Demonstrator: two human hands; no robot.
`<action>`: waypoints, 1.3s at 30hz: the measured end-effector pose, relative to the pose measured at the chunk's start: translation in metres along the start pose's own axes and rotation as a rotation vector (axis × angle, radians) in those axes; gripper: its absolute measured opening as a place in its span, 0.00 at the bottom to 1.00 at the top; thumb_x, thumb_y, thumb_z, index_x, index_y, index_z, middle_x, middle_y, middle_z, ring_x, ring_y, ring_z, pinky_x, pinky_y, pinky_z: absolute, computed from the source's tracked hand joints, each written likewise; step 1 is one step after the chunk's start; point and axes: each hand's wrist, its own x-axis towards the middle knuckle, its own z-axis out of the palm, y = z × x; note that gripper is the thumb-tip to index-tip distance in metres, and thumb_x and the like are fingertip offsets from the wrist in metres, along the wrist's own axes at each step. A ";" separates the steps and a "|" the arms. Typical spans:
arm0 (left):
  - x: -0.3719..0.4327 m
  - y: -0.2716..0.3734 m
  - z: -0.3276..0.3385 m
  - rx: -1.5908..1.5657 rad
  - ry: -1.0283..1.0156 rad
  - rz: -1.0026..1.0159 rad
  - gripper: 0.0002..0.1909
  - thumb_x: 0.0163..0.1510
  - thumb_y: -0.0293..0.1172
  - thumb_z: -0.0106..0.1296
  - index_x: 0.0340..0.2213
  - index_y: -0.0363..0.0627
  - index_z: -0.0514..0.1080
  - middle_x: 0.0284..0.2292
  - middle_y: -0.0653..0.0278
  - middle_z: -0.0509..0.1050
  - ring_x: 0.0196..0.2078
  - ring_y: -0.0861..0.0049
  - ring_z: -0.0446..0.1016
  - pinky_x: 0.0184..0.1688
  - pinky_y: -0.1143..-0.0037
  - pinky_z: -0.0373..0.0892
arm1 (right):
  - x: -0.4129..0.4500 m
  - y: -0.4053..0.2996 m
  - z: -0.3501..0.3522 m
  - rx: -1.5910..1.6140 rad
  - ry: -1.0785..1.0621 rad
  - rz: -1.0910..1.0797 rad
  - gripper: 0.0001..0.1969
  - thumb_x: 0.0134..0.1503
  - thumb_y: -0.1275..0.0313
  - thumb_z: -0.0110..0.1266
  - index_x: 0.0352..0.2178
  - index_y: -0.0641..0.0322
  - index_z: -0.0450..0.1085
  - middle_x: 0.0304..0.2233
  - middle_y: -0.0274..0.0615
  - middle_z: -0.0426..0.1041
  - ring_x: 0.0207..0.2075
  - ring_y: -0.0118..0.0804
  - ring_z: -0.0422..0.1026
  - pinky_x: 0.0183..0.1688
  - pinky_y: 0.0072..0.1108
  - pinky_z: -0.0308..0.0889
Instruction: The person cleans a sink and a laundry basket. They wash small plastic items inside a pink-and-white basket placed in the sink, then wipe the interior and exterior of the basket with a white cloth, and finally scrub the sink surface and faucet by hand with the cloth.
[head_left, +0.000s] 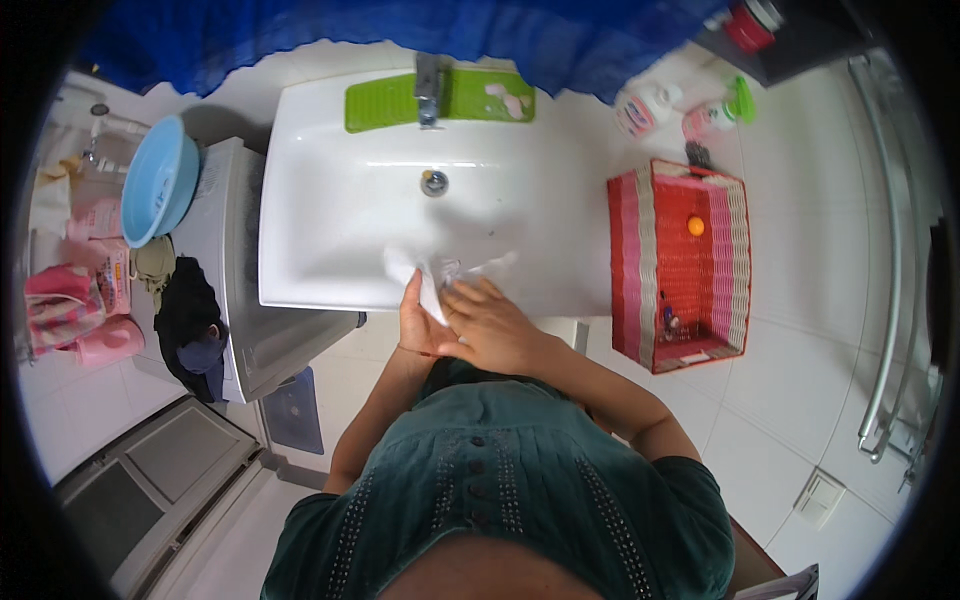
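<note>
Over the front of the white washbasin (322, 225), a thin white cloth or tissue (429, 292) is between my two hands. My left hand (420, 319) grips it with the thumb up along one side. My right hand (491, 322) is palm down, its fingers bent over the right part of the same piece. A pale, partly see-through end spreads beyond the right fingertips, blurred. Whether it is cloth or plastic film I cannot tell. The metal drain (434, 183) and the faucet (427, 97) are farther back, apart from both hands.
A green ribbed mat (379, 105) with pink soap pieces (510, 101) lies behind the faucet. Right of the basin stand a red-and-pink woven basket (634, 270), a white bottle (645, 109) and a green-topped pump bottle (712, 120). A blue plastic bowl (161, 180) and dark clothes (187, 322) rest at left.
</note>
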 end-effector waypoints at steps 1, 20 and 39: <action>0.004 0.010 -0.021 0.015 -0.045 0.027 0.28 0.50 0.52 0.38 0.47 0.45 0.58 0.45 0.58 0.63 0.48 0.65 0.61 0.50 0.64 0.57 | 0.018 -0.005 0.006 -0.031 -0.083 -0.033 0.16 0.46 0.64 0.48 0.34 0.64 0.67 0.37 0.48 0.66 0.44 0.45 0.61 0.52 0.33 0.48; -0.029 0.233 -0.132 0.908 0.262 0.181 0.34 0.55 0.56 0.24 0.46 0.34 0.57 0.40 0.60 0.64 0.43 0.75 0.63 0.46 0.79 0.58 | 0.273 0.154 -0.044 -0.270 0.208 0.315 0.19 0.49 0.66 0.48 0.44 0.52 0.63 0.39 0.38 0.69 0.39 0.38 0.68 0.41 0.23 0.62; -0.005 0.179 -0.108 0.881 0.344 0.145 0.39 0.52 0.59 0.24 0.49 0.31 0.54 0.46 0.56 0.61 0.48 0.71 0.58 0.50 0.76 0.54 | 0.204 0.274 0.225 -0.109 0.060 0.723 0.08 0.46 0.70 0.49 0.31 0.53 0.66 0.35 0.39 0.67 0.36 0.41 0.68 0.36 0.28 0.64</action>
